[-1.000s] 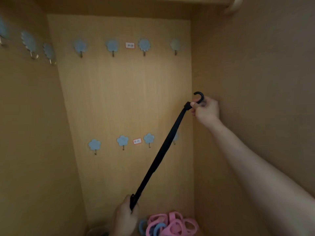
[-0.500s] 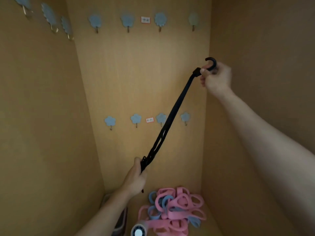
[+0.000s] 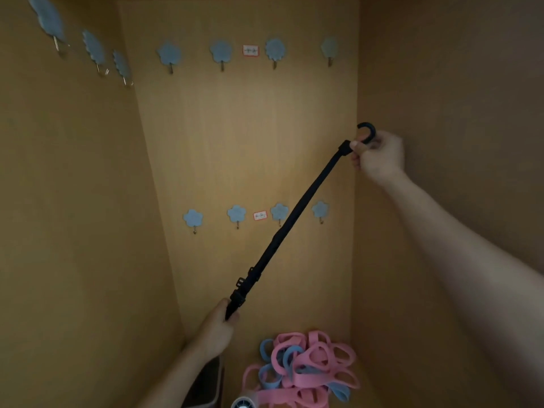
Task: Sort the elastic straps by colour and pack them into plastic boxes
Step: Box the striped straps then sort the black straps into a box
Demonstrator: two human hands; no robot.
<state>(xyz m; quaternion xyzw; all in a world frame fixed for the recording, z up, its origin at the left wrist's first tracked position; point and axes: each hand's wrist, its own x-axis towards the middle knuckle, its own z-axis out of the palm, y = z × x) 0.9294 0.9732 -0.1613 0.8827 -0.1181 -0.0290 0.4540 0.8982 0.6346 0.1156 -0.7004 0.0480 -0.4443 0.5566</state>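
A black elastic strap [image 3: 297, 214] with a hook at its top end runs taut and slanted across the back panel of a wooden cabinet. My right hand [image 3: 378, 156] pinches the strap's upper end just below the hook [image 3: 368, 132], near the right wall. My left hand [image 3: 219, 328] grips the lower end, below its black buckles. A heap of pink and blue elastic straps [image 3: 306, 368] lies on the cabinet floor, under and right of my left hand.
Two rows of blue flower-shaped wall hooks [image 3: 237, 214] line the back panel, and more sit on the left wall [image 3: 94, 51]. A dark box [image 3: 206, 387] stands at the bottom beside my left forearm. A small round white object [image 3: 244, 403] peeks in at the bottom edge.
The strap has gone from slack to taut between my hands, and the view has tilted up a little. Both hands keep their hold on the strap's ends.
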